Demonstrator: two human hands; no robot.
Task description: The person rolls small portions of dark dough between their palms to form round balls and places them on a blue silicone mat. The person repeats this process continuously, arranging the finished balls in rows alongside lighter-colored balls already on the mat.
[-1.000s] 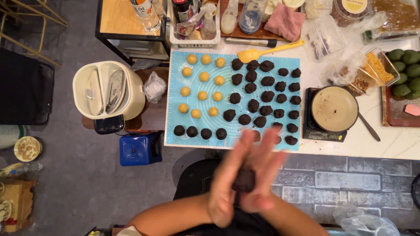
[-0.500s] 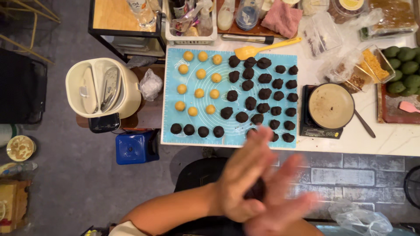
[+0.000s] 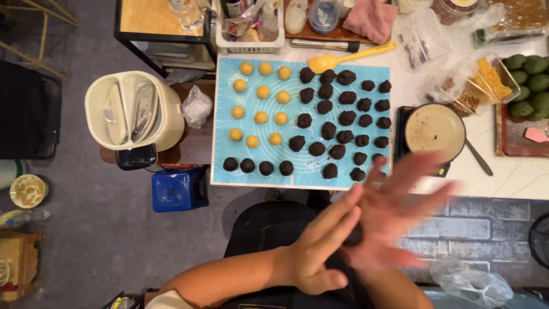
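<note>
View: top-down from head cam, over a work counter.
Left hand: palm pressed vs. the right, fingers out flat, not clenched.
Right hand: spread flat, blurred, laid across the left.
Dark ball: small lump squeezed btwn the two palms, only a sliver shows; it sits below the mat's near edge, above the person's dark apron.
Blue mat: lies on the counter just beyond the hands.
On mat, left: approx. a dozen yellow balls in loose rows.
On mat, right: many dark balls, uneven sizes; four neater ones in a row along the near left edge.
Yellow spatula: on the mat's far edge, blade to the left.
Round pan: right of the mat, on a dark scale or hob, pale smear inside; handle points down-right.
Clear tubs: far right, hold orange shreds and brownish bits; contents hard to tell.
Green fruit: heaped at far right edge on a tray.
White basket: behind the mat, w/ bottles and packets.
Pink cloth: on the board at the back.
Cream bin: left of the mat, lower down, lidded, round.
Blue box: on the floor below the bin.
</note>
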